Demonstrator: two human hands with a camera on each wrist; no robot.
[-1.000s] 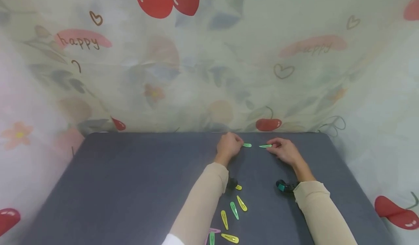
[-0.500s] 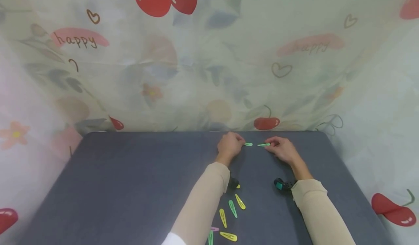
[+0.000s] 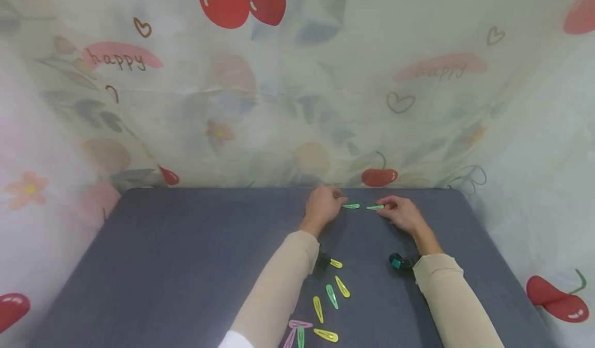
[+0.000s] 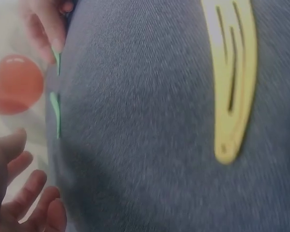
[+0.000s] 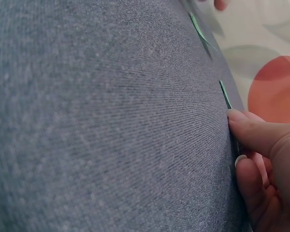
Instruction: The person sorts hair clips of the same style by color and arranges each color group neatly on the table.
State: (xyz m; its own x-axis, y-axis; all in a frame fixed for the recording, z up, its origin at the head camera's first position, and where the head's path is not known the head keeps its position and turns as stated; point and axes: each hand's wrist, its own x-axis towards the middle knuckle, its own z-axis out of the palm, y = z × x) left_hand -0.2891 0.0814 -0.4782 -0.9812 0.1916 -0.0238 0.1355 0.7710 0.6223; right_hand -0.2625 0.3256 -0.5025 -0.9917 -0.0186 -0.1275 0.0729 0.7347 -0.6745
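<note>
Near the far table edge, my left hand [image 3: 324, 203] is just left of a green snap hair clip [image 3: 351, 206]. In the left wrist view its fingers are spread, apart from that green clip [image 4: 56, 115], which lies on the cloth. My right hand [image 3: 402, 215] pinches a second green hair clip [image 3: 374, 207] by its right end, between thumb and fingers. The right wrist view shows the thumb [image 5: 256, 133] over one end of this clip [image 5: 224, 93]. A short gap separates the two green clips, roughly in line with each other.
Nearer the front lie several yellow hair clips [image 3: 342, 287], a green one [image 3: 332, 296] and pink ones [image 3: 300, 324], some overlapping. One yellow clip [image 3: 336, 263] sits by my left wrist camera. The dark grey table [image 3: 186, 260] ends at a patterned curtain [image 3: 279, 105].
My left hand has let go of its green hair clip and drawn back a little to the left. The right hand keeps its pinch on the other clip.
</note>
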